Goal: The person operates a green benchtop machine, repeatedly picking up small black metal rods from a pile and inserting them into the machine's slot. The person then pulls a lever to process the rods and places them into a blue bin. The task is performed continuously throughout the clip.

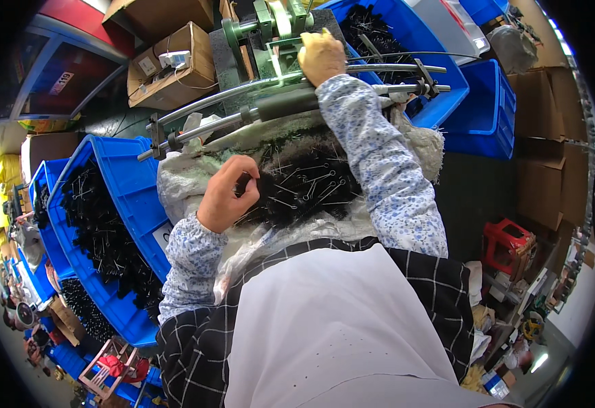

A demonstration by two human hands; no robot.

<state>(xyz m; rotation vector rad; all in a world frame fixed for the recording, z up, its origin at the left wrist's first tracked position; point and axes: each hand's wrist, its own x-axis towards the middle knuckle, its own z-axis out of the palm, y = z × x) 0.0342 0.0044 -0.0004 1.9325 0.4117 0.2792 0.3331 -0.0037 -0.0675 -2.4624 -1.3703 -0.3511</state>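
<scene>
My left hand (226, 196) hovers over a heap of small black twisted-wire brushes (304, 187) with looped metal ends. Its fingers and thumb curl toward each other; whether something thin is between them, I cannot make out. The heap lies on a whitish woven sack (182, 178) spread in front of me. My right hand (323, 58) reaches forward to a bench machine (280, 51) with rollers and a greenish lit middle. Seen from the back, it is closed, and what its fingers grip is hidden. Below it, metal rails with a dark padded bar (287, 103) cross the machine's front.
On the left stands a blue crate (124, 183) full of black brushes. Another blue bin (440, 81) with brushes is at the right of the machine, beside a deeper blue bin (481, 112). A cardboard box (175, 68) stands behind at left; a red stool (508, 245) is at right.
</scene>
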